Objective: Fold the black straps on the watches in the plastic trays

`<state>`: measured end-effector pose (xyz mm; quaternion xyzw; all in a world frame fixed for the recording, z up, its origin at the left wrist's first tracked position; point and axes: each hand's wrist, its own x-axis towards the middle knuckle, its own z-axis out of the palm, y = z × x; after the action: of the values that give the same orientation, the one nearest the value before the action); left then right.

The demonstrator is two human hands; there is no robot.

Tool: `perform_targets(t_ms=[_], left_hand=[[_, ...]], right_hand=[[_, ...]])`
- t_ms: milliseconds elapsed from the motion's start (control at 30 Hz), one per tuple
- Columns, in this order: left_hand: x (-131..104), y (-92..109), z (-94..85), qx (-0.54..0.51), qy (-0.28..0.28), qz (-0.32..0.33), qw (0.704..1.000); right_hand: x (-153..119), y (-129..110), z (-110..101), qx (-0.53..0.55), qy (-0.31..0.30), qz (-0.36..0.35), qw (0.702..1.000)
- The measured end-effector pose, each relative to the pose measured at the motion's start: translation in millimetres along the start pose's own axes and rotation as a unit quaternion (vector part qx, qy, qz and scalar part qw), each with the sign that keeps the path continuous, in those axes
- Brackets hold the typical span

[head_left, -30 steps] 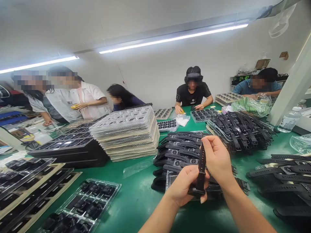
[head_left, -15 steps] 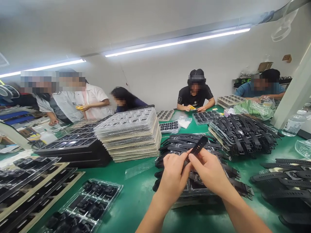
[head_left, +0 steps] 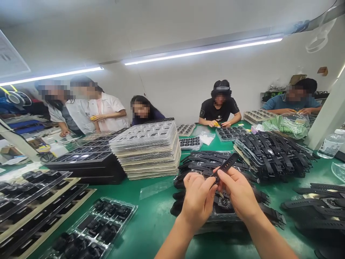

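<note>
The green surface (head_left: 151,219) carried stacked trays and heaped black watches; near its front edge, both hands, left hand (head_left: 198,199) and right hand (head_left: 238,192), pinched one black watch strap (head_left: 225,166) above a watch pile (head_left: 207,167).

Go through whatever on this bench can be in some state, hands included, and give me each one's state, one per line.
Left hand: closed on the black rubber watch strap.
Right hand: pinching the same strap.
Black rubber watch strap: held up off the table, tilted up to the right.
Stack of clear plastic trays: piled high, level.
Clear plastic water bottle: upright, capped.
Clear blister tray of black watch parts: flat on the green table, filled.
</note>
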<state>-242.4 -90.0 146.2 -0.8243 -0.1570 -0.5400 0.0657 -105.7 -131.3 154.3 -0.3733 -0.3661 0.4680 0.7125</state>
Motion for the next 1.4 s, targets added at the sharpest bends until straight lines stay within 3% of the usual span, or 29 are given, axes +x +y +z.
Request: perform_targets(t_ms=[267, 467, 767, 967, 1067, 1167, 1300, 1400], left_hand=[[-2, 1, 4.1, 0.032, 0.021, 0.011, 0.999], [-2, 0, 4.9, 0.032, 0.032, 0.009, 0.999], [-3, 1, 6.7, 0.019, 0.039, 0.009, 0.999], [-1, 0, 5.1, 0.019, 0.018, -0.002, 1.000], [0, 0, 1.5, -0.051, 0.001, -0.043, 0.998], [1, 3, -1.7, -0.157, 0.003, -0.148, 0.976], [-1, 6, 0.2, -0.282, 0.025, -0.327, 0.902], [-3, 6, 3.2, -0.352, 0.048, -0.388, 0.850]], right_hand=[[0, 1, 2, -0.012, 0.015, 0.010, 1.000], [-3, -3, 1, -0.117, 0.037, -0.078, 0.989], [0, -4, 4, -0.011, 0.043, -0.013, 0.999], [-4, -1, 2, -0.089, 0.040, -0.056, 0.994], [-5, -2, -2, -0.161, 0.016, -0.098, 0.982], [-6, -5, -6, -0.236, -0.058, -0.175, 0.954], [-6, -3, -5, -0.273, -0.133, -0.231, 0.924], [-7, 0, -3, -0.301, -0.143, -0.208, 0.920]])
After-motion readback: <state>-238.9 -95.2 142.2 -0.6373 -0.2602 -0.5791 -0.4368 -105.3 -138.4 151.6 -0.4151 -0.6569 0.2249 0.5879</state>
